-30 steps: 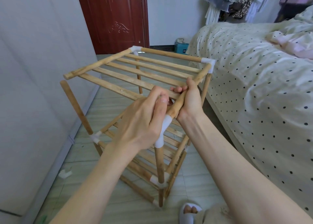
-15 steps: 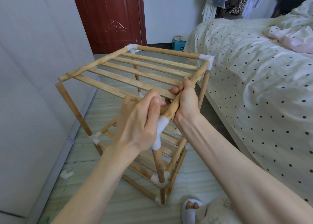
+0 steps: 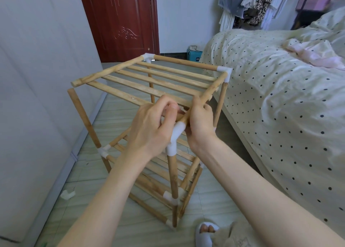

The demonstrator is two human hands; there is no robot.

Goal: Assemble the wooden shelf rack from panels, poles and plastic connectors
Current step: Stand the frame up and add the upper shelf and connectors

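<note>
Near corner of top tier being seated

Rack (image 3: 149,127) stood on the tiled floor (image 3: 104,131) between wall and bed (image 3: 270,90), w/ lower tiers joined and the top slatted panel (image 3: 155,78) resting across it. Step in hand, as I judged it: fixing the panel's near right corner into the white plastic connector (image 3: 175,136) that capped the near upright pole (image 3: 172,174).

Both hands met at that joint. Left hand (image 3: 151,127) was curled, fingers bent in around the connector's upper arm and the panel's near edge; exactly what the fingertips pinched couldn't be told, as they were tucked under. Right hand (image 3: 200,121) gripped the panel's right side rail (image 3: 205,97) just above the connector, fingers wrapped narrowly round it.

Two far corners already carried connectors: one by the door (image 3: 148,57), one by the bed (image 3: 225,72). Near left corner was undone: the panel's left rail end (image 3: 75,82) hung bare, just above and apart from the bare top of the left pole (image 3: 82,116). A loose white connector (image 3: 67,194) lay on the floor near the wall, well apart from the rack.

Next move prob. called for pushing the right rail fully home, then fetching the loose piece and capping the left pole w/ it, lining up rail and pole together.
</note>
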